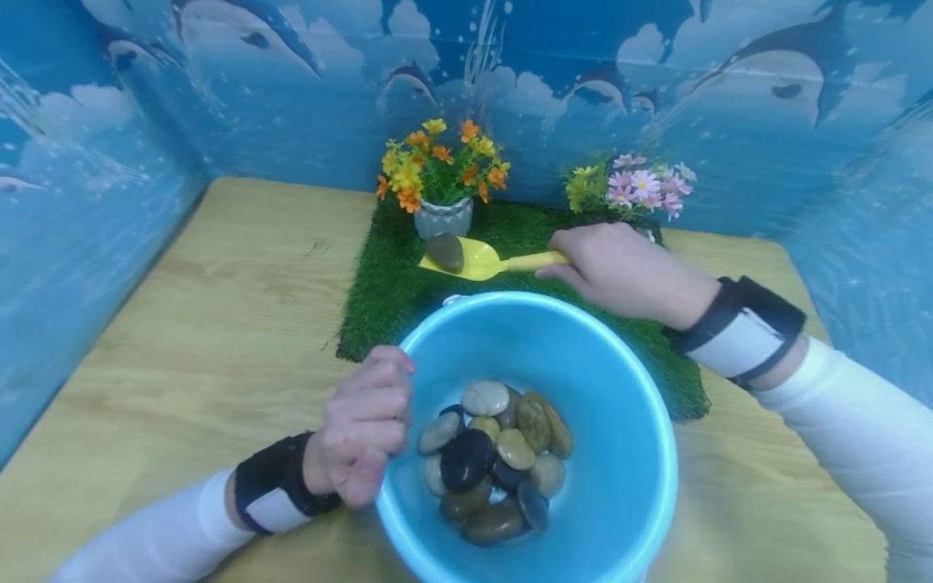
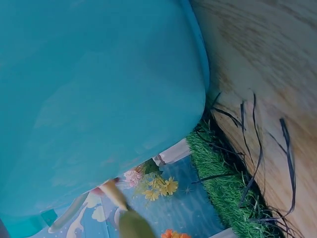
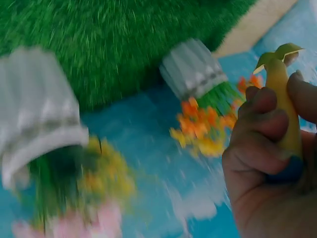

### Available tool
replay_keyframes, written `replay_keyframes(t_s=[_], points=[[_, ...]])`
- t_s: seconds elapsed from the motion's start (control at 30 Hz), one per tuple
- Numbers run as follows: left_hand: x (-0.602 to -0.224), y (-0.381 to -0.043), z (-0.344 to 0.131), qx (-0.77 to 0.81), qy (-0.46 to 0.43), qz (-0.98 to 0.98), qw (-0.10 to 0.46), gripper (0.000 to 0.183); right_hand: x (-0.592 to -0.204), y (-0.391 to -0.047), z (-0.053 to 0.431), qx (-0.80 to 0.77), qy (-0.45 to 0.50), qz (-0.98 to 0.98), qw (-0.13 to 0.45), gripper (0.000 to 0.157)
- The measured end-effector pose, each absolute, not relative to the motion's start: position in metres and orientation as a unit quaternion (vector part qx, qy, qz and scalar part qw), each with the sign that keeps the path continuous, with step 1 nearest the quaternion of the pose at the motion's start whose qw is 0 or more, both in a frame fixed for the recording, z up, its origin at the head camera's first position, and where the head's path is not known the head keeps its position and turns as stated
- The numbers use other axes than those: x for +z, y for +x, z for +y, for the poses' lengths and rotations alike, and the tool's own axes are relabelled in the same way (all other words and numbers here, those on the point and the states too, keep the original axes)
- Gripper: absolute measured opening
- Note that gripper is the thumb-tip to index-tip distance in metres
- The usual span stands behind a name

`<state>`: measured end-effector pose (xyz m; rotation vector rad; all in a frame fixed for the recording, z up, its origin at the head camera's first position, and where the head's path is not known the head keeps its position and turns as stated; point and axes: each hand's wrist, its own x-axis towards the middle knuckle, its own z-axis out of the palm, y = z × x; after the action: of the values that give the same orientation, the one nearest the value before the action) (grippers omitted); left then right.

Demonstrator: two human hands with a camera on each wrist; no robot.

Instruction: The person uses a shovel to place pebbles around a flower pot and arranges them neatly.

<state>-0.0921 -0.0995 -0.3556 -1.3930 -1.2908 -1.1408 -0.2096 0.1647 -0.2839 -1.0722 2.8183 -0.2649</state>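
Note:
A light-blue bucket (image 1: pixel 619 389) holds several smooth stones (image 1: pixel 492 521) in grey, black and brown. In the head view, my left hand (image 1: pixel 368 425) is at its left rim with curled fingers gripping the edge; the left wrist view has the bucket's outer wall (image 2: pixel 109 99) but not the hand. My right hand (image 1: pixel 619 263) grips the handle of a yellow shovel (image 1: pixel 481 261) beyond the bucket's far rim. One dark brown stone (image 1: pixel 445 252) lies on the blade. Seen from the right wrist, the fingers (image 3: pixel 262 144) wrap round the yellow handle (image 3: pixel 283 94).
A green artificial turf mat (image 1: pixel 386 283) lies under and behind the bucket on a wooden table (image 1: pixel 255 308). On the mat stand a grey pot (image 1: pixel 445 217) of orange and yellow flowers and, farther right, pink flowers (image 1: pixel 641 185). Dolphin-printed walls (image 1: pixel 291 121) enclose the table.

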Motion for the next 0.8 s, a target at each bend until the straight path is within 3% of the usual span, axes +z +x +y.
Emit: replay_keyframes(t_s=[0.3, 0.8], points=[[-0.354, -0.095, -0.096, -0.457, -0.575, -0.509, 0.448, 0.049, -0.329, -0.245, 0.136, -0.125, -0.330, 0.927, 0.124, 0.027], [-0.357, -0.095, -0.098, -0.462, -0.569, -0.511, 0.449, 0.048, -0.351, -0.273, 0.117, -0.177, -0.305, 0.908, 0.227, 0.041]])
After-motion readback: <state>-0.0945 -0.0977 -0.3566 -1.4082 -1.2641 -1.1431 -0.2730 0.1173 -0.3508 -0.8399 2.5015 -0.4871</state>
